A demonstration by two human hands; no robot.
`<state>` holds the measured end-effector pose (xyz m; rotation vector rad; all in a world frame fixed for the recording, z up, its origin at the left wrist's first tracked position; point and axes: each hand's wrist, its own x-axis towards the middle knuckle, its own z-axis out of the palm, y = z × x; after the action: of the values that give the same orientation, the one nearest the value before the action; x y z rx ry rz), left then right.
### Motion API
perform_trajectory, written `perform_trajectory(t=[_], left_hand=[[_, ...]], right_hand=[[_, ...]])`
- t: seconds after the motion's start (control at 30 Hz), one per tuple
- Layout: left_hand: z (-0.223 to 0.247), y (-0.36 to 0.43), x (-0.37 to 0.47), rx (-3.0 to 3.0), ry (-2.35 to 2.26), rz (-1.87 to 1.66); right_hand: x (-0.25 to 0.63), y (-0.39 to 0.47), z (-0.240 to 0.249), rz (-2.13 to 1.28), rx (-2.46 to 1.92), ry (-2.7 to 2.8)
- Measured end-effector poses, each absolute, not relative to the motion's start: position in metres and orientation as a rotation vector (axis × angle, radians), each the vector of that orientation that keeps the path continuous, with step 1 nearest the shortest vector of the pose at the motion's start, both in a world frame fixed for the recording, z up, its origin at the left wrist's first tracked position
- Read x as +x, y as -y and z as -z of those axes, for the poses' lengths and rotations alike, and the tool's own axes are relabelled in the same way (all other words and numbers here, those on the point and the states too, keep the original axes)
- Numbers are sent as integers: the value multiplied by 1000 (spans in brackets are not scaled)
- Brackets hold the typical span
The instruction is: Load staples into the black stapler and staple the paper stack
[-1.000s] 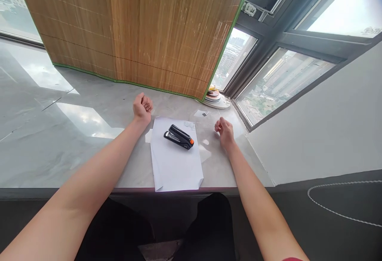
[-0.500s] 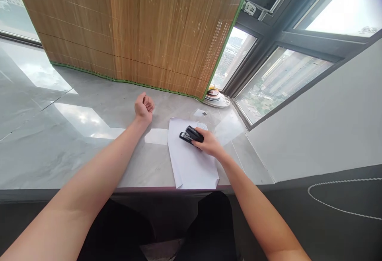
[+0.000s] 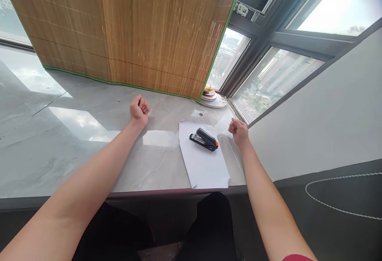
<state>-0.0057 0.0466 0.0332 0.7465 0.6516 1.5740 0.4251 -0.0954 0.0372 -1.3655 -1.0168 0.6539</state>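
Note:
A black stapler (image 3: 204, 139) with an orange end lies on its side on white paper (image 3: 207, 169), which has a few curled corners. To the right of the paper, my right hand (image 3: 238, 130) is closed in a loose fist, apart from the stapler, with nothing visible in it. My left hand (image 3: 139, 110) rests as a fist on the grey countertop (image 3: 161, 165), left of the paper. Just beyond the paper's far edge are staples (image 3: 201, 113) beside a small pale piece.
A bamboo blind (image 3: 134, 30) with green edging hangs down to the countertop at the back. Stacked plates (image 3: 210, 96) stand in the corner by the window frame (image 3: 268, 34). A white wall (image 3: 316, 113) closes off the right side, with a beaded cord (image 3: 331, 178) below.
My right hand has let go of the stapler and moved right, closing into a fist. The stapler now lies on the paper. The paper has shifted slightly right. My left hand stays a fist.

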Motion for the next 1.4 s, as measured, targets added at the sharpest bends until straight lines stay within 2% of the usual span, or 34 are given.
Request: perform_trajectory(t=[0.13,0.33,0.43,0.6,0.73,0.83,1.0,1.13,1.4], left_hand=[[-31,-47,-6,754,-628,-1578],[-31,-47,-6,741,-623,-1586],[-30,-48,-6,737,-595,-1587],[-30,-49,-6,744,-591,-1585],[-30,-48,-5,765,-622,-1575],[-30,-49,-4,778,-632,-1568],[-30,-48,-4,784,-596,-1576],[-33,-46,-5,757,-602,-1577],[-29,-48,-7,766,-578,-1589]], right_hand=[[458,85,-13,-664,-1278,774],[458,87,-5,-674,-1303,881],[448,86,-4,-504,-1477,1049],[426,84,2,-10,-1976,1633],[417,85,-1,81,-2120,1731],[408,80,-9,125,-2026,1743],[376,46,-20,-27,-1724,1954],[352,19,-9,-241,-1869,2033],[337,6,5,-144,-2089,2117]])
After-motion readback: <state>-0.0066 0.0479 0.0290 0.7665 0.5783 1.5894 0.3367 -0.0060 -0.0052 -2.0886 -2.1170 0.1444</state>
